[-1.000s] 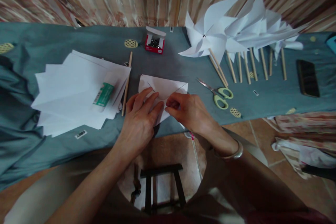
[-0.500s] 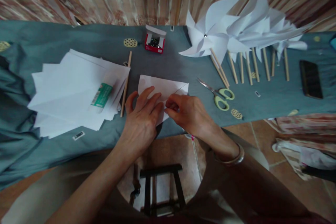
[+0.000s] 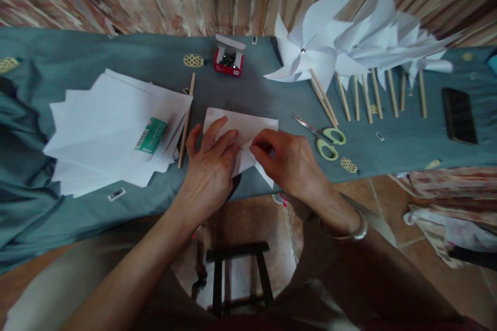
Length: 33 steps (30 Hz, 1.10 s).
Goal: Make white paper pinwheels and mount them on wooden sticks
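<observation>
A white sheet of paper [image 3: 252,120] with a cut or fold line lies at the table's front edge. My left hand [image 3: 209,165] rests on its left part, fingers spread and pressing it down. My right hand [image 3: 291,158], thumb and forefinger together, pinches the paper near its middle, where a pointed corner sticks out below the fingers. The exact spot between the fingertips is partly hidden. To the right of my right hand lie scissors [image 3: 323,140] with green handles. A wooden stick [image 3: 187,119] lies just left of my left hand.
White paper sheets [image 3: 93,129] are stacked at left, a glue stick [image 3: 151,135] on top. A red box [image 3: 229,57] of small metal pieces stands open behind. Paper pinwheels [image 3: 322,36] on sticks lie at back right, near a phone [image 3: 459,115]. Below is a dark stool [image 3: 237,252].
My right hand has shifted slightly right and up, drawing at the paper, and a pointed corner now shows beneath it. My left hand stays in place.
</observation>
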Each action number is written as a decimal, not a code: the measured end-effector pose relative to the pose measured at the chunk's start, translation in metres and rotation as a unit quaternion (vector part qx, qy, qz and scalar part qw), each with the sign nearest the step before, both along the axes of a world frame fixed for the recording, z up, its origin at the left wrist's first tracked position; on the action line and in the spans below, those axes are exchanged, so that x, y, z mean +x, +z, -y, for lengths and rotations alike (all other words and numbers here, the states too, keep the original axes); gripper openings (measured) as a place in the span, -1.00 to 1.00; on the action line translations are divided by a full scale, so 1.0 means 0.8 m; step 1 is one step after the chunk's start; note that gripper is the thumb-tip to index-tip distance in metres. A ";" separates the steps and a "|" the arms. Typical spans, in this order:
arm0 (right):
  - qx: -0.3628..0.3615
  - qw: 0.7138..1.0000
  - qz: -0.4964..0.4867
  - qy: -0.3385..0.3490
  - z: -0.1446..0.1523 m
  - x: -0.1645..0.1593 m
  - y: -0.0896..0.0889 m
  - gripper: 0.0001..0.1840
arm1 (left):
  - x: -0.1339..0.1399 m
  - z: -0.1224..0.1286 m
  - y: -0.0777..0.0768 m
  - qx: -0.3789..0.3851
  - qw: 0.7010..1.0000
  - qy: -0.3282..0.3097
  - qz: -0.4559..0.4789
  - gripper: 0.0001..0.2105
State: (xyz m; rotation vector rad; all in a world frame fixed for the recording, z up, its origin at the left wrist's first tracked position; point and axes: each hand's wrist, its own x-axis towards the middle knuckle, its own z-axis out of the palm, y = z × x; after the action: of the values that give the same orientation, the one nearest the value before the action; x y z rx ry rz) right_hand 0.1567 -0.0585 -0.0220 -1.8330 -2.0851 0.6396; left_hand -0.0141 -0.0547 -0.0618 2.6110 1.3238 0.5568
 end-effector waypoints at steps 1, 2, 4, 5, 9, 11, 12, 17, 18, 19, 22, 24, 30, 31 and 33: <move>0.006 1.000 -0.006 -0.012 -0.001 0.003 0.002 -0.83 | 0.000 -0.001 0.000 -0.002 1.000 -0.002 0.001 -0.71; 0.016 1.000 -0.011 -0.023 -0.002 0.007 0.003 -0.83 | 0.000 -0.002 -0.001 -0.002 1.000 -0.002 0.003 -0.71; 0.047 0.998 -0.015 -0.042 -0.005 0.016 0.003 -0.83 | -0.001 -0.005 -0.002 0.001 1.000 -0.002 0.004 -0.72; 0.066 0.996 -0.013 -0.051 -0.006 0.021 0.001 -0.82 | -0.002 -0.006 -0.002 0.005 1.000 -0.001 0.006 -0.73; 0.122 0.991 0.009 -0.049 -0.015 0.040 -0.011 -0.70 | -0.005 -0.007 -0.002 0.007 1.000 -0.002 0.014 -0.78; 0.131 0.991 0.007 -0.021 -0.020 0.045 -0.019 -0.60 | -0.007 -0.008 -0.002 0.003 1.000 -0.002 0.022 -0.79; 0.127 0.992 0.005 -0.005 -0.022 0.047 -0.022 -0.58 | -0.007 -0.009 -0.001 0.003 1.000 -0.001 0.026 -0.78; 0.103 0.994 0.032 0.026 -0.033 0.045 -0.028 -0.60 | -0.009 -0.012 0.001 -0.012 0.999 0.001 0.049 -0.75; 0.098 0.994 0.039 0.026 -0.034 0.044 -0.028 -0.62 | -0.009 -0.013 0.002 -0.022 0.998 0.002 0.056 -0.74; 0.094 0.994 0.043 0.026 -0.035 0.044 -0.027 -0.63 | -0.010 -0.014 0.004 -0.033 0.997 0.003 0.064 -0.73; 0.086 0.995 0.047 0.032 -0.034 0.045 -0.025 -0.66 | -0.015 -0.015 0.011 -0.048 0.994 0.010 0.095 -0.70; 0.084 0.995 0.045 0.036 -0.029 0.047 -0.023 -0.67 | -0.021 -0.015 0.017 -0.037 0.992 0.028 0.115 -0.70; 0.092 0.994 0.027 0.043 -0.005 0.061 -0.026 -0.69 | -0.043 -0.008 0.026 0.014 0.991 0.065 0.118 -0.69; 0.100 0.994 0.025 0.044 0.000 0.064 -0.026 -0.69 | -0.045 -0.007 0.027 0.016 0.991 0.057 0.119 -0.70; 0.118 0.991 0.018 0.051 0.008 0.066 -0.026 -0.67 | -0.050 -0.003 0.029 0.013 0.992 0.025 0.120 -0.72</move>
State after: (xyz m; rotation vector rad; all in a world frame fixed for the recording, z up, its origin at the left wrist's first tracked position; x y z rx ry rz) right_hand 0.2099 -0.0650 -0.0424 -1.6285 -2.1836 0.3646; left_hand -0.0539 -0.0522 -0.0384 2.4418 1.3140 0.8701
